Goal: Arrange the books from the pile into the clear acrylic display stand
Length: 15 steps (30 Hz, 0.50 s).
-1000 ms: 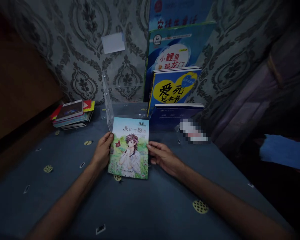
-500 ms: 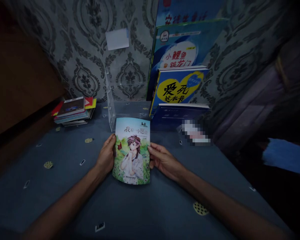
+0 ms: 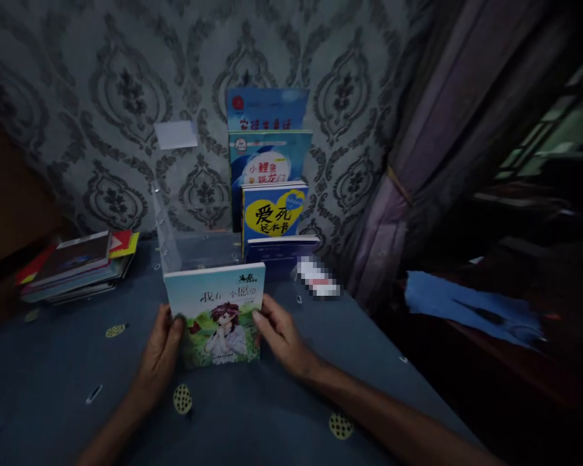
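Just in front of the clear rack [image 3: 165,233], over the blue cloth [image 3: 252,421], I see the book [image 3: 218,323] held between two hands, cover toward its holder, the white top of its pages showing. The left hand [image 3: 158,349] grips one side edge, thumb at the cover; the right hand [image 3: 286,340] pinches the other, thumb in front, fingers partly hidden behind. Whether the bottom edge meets the cloth I can't tell.

To handle it well, I'd keep both grips level and light, since squeezing inward would probably bow so thin a cover. The rack's side panel is hard to see in this gloom, so a corner could catch there. I'd mind the standing books [image 3: 274,213] too, just beyond the right hand.
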Each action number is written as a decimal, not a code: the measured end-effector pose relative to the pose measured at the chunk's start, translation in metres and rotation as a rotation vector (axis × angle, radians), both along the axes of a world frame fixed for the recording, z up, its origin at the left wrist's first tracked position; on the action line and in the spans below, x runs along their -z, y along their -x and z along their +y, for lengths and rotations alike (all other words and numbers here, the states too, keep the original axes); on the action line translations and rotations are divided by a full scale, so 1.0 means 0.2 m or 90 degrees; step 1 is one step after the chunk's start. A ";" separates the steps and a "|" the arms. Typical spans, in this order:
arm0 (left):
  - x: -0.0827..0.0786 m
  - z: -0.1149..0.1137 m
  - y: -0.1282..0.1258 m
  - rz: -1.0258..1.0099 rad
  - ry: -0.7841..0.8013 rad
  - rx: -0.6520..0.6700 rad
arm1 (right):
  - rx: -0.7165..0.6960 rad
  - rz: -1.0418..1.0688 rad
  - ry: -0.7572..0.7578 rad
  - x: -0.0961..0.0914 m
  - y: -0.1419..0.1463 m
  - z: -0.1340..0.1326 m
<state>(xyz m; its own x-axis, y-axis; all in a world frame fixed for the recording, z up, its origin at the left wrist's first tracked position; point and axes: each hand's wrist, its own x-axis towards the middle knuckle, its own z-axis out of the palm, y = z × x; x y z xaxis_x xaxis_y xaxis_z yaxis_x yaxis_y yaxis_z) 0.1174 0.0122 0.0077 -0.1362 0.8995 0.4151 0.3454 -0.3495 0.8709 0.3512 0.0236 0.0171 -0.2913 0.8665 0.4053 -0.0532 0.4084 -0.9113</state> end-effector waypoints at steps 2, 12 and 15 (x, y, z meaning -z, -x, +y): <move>-0.01 0.00 0.01 0.076 -0.026 0.013 | 0.024 -0.020 -0.020 0.00 -0.01 -0.01; -0.09 0.11 -0.16 0.251 -0.174 0.073 | 0.327 -0.164 -0.216 0.03 -0.18 0.10; -0.15 0.16 -0.26 0.259 -0.231 0.103 | 0.424 -0.157 -0.271 0.03 -0.23 0.17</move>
<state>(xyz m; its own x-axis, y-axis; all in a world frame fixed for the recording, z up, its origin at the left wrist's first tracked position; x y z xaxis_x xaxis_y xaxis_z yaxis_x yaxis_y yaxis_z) 0.1697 0.0437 0.0367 0.2268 0.6851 0.6923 0.5452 -0.6783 0.4926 0.3973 0.0583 0.0110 0.1055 0.6764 0.7290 0.5024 0.5964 -0.6261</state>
